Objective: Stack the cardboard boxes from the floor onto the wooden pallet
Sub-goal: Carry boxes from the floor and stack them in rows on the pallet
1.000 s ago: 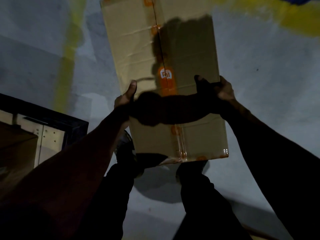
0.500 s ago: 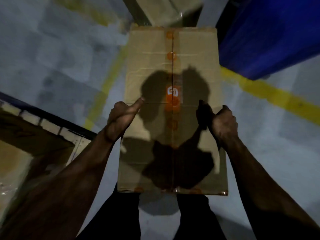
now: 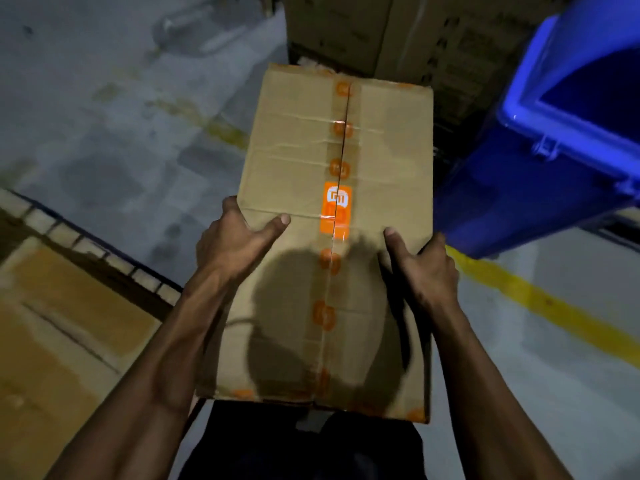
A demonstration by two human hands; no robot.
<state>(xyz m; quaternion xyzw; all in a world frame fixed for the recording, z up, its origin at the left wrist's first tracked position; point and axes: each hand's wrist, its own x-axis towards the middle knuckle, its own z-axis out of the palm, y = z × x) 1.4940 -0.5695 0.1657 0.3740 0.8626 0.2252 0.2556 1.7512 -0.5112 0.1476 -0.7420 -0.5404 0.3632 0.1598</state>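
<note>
Hands, left (image 3: 235, 244) & right (image 3: 420, 268), grip cardboard box (image 3: 332, 216) sides.

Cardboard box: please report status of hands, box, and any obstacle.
Left hand and right hand grip the cardboard box sides. Box carried, off the floor. Blue bin close on right.

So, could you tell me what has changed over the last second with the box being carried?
The view has swung round: a blue bin now shows on the right and stacked cartons ahead of the cardboard box, which was carried towards them. Unchanged: the left hand and right hand grip its two sides, thumbs on top.
</note>
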